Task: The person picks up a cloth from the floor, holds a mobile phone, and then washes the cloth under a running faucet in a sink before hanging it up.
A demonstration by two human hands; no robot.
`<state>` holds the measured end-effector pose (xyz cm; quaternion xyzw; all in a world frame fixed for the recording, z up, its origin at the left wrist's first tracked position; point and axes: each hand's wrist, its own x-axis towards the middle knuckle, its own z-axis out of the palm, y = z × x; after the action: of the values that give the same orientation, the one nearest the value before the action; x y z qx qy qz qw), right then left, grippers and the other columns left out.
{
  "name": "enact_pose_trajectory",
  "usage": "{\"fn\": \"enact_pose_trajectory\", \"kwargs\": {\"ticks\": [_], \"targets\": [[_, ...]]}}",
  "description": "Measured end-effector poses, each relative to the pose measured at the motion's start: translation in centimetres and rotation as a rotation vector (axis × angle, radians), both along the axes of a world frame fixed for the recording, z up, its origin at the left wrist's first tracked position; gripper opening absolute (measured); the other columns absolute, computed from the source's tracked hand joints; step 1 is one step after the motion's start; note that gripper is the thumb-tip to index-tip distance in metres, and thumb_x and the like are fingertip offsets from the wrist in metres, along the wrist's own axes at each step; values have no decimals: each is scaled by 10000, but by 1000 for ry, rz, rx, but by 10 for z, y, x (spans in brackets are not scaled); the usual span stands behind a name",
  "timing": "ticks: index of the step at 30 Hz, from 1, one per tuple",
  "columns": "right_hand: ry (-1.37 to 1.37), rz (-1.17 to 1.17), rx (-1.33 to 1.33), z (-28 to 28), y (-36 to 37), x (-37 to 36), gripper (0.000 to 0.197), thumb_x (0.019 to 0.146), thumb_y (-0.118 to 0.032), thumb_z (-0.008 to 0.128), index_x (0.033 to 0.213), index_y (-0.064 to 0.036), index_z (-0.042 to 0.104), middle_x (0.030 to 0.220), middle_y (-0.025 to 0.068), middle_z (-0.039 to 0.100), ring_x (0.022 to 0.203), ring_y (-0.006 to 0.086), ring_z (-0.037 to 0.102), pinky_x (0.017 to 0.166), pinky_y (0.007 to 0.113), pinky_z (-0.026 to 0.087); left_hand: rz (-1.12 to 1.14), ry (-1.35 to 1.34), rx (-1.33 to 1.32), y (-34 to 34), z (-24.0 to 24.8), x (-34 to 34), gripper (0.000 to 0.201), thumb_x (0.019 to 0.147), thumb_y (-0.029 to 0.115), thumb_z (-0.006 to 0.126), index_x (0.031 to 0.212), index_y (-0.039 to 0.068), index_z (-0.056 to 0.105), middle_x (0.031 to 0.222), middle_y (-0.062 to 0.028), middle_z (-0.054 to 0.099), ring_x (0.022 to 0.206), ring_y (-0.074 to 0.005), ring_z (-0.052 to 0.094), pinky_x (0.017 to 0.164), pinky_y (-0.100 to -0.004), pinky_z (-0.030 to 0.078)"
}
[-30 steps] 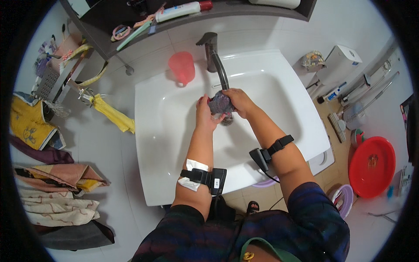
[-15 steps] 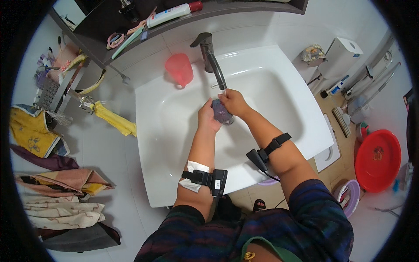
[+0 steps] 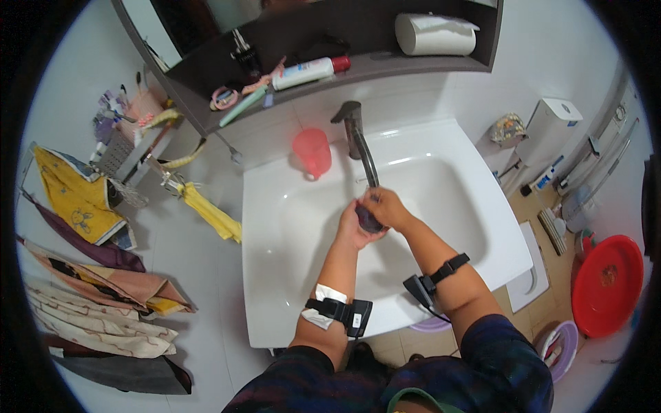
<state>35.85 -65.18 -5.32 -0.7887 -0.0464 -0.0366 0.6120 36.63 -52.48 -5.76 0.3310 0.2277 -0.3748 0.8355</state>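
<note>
Over the white sink (image 3: 289,227), both my hands meet just below the spout of the dark faucet (image 3: 363,148). A small, rounded, dark purple thing (image 3: 369,220) lies between them; its exact kind is hard to make out. My left hand (image 3: 351,227) cups it from the left and from below. From the right, my right hand (image 3: 388,209) has its fingers curled over its upper side, close to the spout's end. Part of the thing is hidden behind the fingers. A pink plastic cup (image 3: 313,151) stands on the sink's rim left of the faucet.
Above the sink runs a dark shelf (image 3: 385,67) with a white tube (image 3: 303,73), a light green toothbrush-like stick (image 3: 244,105) and a paper roll (image 3: 437,36). Towels (image 3: 89,206) hang at left. A red basin (image 3: 606,286) and purple bucket (image 3: 561,351) are at right.
My view has tilted up, so the scene sits lower and the paper roll shows. The purple thing has turned between my hands, which stay at the spout; my right fingers have shifted over it.
</note>
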Motion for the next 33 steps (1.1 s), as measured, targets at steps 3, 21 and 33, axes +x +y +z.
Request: {"fn": "enact_pose_trajectory", "kwargs": {"ticks": [3, 21, 33], "targets": [[-134, 397, -166, 31, 26, -15, 229, 842, -217, 679, 730, -50, 568, 656, 37, 565, 620, 114, 496, 585, 276, 442, 152, -71, -35, 28, -40, 19, 445, 940, 451, 460, 1190, 93, 550, 1196, -131, 581, 1115, -317, 553, 895, -550, 467], [667, 106, 297, 23, -9, -6, 332, 922, -347, 565, 899, -19, 614, 739, 111, 623, 563, 215, 601, 500, 317, 477, 333, -663, 412, 2, -11, -1, 280, 912, 242, 532, 1119, 56, 500, 958, -76, 534, 859, -209, 534, 809, -369, 488], [-173, 435, -63, 29, 13, -14, 262, 871, -199, 605, 743, 29, 595, 679, 90, 556, 663, 158, 546, 659, 291, 461, 189, -153, -110, 5, -7, -3, 263, 943, 274, 447, 1045, 73, 582, 965, -86, 640, 893, -233, 628, 800, -396, 534]]}}
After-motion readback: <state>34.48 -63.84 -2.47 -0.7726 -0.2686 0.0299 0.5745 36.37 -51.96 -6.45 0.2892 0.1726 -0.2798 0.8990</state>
